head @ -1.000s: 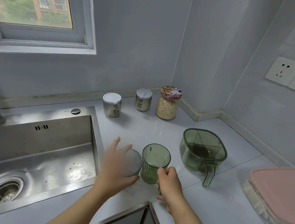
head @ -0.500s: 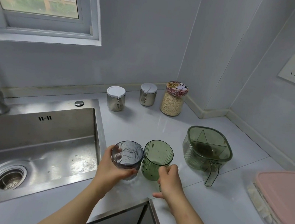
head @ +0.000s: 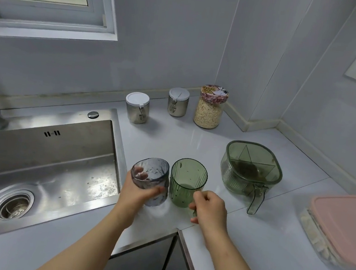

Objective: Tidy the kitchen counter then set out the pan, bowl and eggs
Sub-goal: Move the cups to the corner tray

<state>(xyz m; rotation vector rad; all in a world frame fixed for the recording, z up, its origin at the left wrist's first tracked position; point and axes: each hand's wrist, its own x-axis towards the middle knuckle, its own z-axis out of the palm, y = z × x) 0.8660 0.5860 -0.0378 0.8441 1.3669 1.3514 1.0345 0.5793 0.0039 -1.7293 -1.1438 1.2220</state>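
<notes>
My left hand (head: pixel 137 193) grips a clear greyish glass cup (head: pixel 151 176), tilted slightly, at the counter's front edge beside the sink. Right next to it stands a green ribbed mug (head: pixel 186 181); my right hand (head: pixel 208 207) is curled round its handle at the near side. The white counter (head: pixel 183 140) carries both. No pan, bowl or eggs show in this view.
A steel sink (head: pixel 41 163) lies to the left. Two steel canisters (head: pixel 136 110) (head: pixel 177 102) and an oat jar (head: pixel 210 107) stand along the back wall. At right sit a green lidded container with a handle (head: pixel 251 168) and a pink-lidded box (head: pixel 340 229).
My left hand closed round the glass cup, which was first blurred under an open palm, and tilted it. My right hand stayed on the mug handle. The camera drifted left.
</notes>
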